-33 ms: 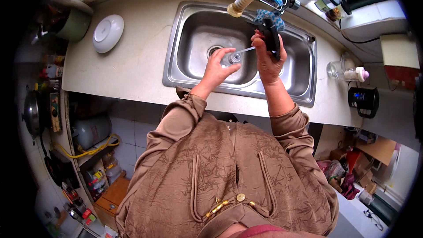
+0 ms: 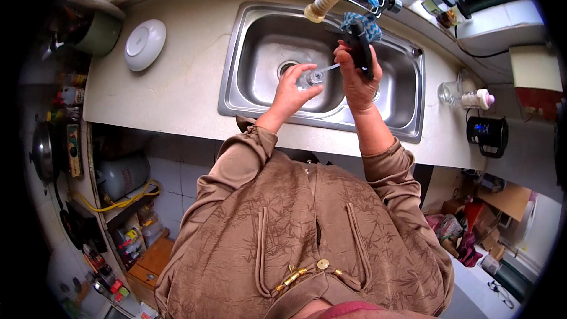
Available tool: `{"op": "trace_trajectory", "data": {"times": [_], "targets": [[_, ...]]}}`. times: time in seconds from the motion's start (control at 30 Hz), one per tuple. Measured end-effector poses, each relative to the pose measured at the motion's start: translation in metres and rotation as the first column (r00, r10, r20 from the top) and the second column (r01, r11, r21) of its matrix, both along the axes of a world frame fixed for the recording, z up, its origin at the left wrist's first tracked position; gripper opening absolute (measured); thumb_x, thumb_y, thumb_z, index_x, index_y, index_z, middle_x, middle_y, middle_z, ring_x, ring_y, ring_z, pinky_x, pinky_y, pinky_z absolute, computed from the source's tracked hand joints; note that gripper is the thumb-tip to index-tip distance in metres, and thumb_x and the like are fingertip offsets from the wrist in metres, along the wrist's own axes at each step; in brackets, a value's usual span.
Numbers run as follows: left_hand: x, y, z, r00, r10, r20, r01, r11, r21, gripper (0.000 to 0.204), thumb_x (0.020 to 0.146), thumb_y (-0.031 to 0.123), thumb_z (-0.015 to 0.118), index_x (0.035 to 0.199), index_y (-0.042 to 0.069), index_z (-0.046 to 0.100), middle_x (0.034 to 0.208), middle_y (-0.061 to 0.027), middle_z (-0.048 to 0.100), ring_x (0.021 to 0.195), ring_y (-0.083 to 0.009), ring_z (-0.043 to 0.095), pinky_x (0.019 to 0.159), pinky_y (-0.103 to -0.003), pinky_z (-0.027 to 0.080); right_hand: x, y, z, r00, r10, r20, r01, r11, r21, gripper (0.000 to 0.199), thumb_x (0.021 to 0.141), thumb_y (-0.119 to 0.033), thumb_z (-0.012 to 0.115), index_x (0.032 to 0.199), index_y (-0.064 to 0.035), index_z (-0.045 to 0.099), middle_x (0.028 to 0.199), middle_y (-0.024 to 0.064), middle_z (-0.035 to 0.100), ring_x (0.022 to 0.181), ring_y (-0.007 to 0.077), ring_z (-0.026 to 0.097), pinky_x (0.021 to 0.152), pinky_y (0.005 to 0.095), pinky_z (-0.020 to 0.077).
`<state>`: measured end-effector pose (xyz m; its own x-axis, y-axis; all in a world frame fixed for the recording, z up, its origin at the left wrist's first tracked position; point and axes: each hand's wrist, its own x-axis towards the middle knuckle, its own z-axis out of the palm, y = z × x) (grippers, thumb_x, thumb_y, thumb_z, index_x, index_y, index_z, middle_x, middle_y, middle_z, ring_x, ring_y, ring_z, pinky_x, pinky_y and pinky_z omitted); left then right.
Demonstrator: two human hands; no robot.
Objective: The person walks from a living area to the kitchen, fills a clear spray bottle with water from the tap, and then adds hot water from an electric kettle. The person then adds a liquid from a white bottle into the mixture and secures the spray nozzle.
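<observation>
Over the left basin of the steel sink, my left hand is closed round a small clear bottle, its round mouth facing up. My right hand grips a dark, curved black object, raised over the divider between the basins. Its kind I cannot make out. A thin pale streak runs from beside my right fingers toward the bottle's mouth; whether it is liquid or a solid strip I cannot tell. My right palm and fingers hide part of the black object.
A faucet with a ribbed pale spout hangs above the sink, near a blue-and-white cloth. On the counter at left lies a white plate. To the right are a clear bottle with a pink top and a black appliance.
The black object and my right hand have shifted slightly to the left. My left hand and the bottle are unmoved.
</observation>
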<state>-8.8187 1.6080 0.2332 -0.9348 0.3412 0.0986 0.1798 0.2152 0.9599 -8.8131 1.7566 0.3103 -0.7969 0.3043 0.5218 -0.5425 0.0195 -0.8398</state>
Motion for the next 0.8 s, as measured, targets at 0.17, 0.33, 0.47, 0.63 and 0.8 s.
{"op": "trace_trajectory", "data": {"times": [0.17,0.33,0.47,0.63,0.8], "targets": [[0.0,0.005,0.006,1.0,0.011,0.001,-0.011,0.997,0.07,0.05,0.072,0.021,0.078,0.118,0.011,0.06,0.118,-0.0095,0.058,0.114,-0.0262,0.053,0.1,-0.037,0.04,0.007,-0.006,-0.004,0.983,0.062,0.174,-0.075,0.995,0.067,0.021,0.085,-0.008,0.072,0.102,-0.0011,0.061,0.092,0.002,0.061,0.082,0.0086,0.056,0.073,0.0216,0.0457],[-0.003,0.013,0.013,0.996,0.069,-0.064,-0.06,0.99,0.127,0.05,0.071,0.02,0.079,0.116,0.011,0.06,0.113,-0.01,0.061,0.109,-0.0279,0.056,0.096,-0.038,0.042,0.005,-0.005,-0.022,0.954,0.133,0.268,-0.179,0.971,0.157,0.026,0.085,-0.009,0.071,0.107,-0.0002,0.061,0.101,0.0063,0.06,0.094,0.0136,0.056,0.083,0.0269,0.0452],[-0.008,0.009,0.024,0.995,0.048,-0.088,-0.041,0.996,0.074,0.049,0.074,0.016,0.078,0.118,0.008,0.058,0.118,-0.01,0.06,0.114,-0.0251,0.055,0.097,-0.036,0.043,0.011,0.008,-0.019,0.904,0.222,0.366,-0.29,0.946,0.144,0.034,0.085,-0.01,0.069,0.117,-0.0011,0.06,0.106,0.0067,0.061,0.093,0.0149,0.057,0.084,0.0281,0.0457],[-0.009,0.014,0.023,0.986,0.069,-0.15,-0.054,0.993,0.104,0.051,0.071,0.016,0.078,0.117,0.008,0.059,0.113,-0.0098,0.063,0.105,-0.0276,0.061,0.093,-0.037,0.046,0.008,0.024,-0.012,0.882,0.217,0.419,-0.353,0.893,0.279,0.038,0.084,-0.013,0.071,0.119,-0.0034,0.06,0.096,0.0016,0.064,0.087,0.0106,0.057,0.08,0.0259,0.046],[-0.008,0.017,0.038,0.997,-0.077,0.017,0.072,0.978,0.193,0.059,0.072,0.015,0.079,0.125,0.006,0.055,0.118,-0.0086,0.063,0.113,-0.0208,0.059,0.097,-0.034,0.043,0.01,0.038,-0.023,0.862,0.223,0.455,-0.371,0.89,0.265,0.04,0.084,-0.016,0.073,0.119,-0.0042,0.059,0.095,0.0002,0.064,0.087,0.0075,0.055,0.079,0.0253,0.0464]]}}
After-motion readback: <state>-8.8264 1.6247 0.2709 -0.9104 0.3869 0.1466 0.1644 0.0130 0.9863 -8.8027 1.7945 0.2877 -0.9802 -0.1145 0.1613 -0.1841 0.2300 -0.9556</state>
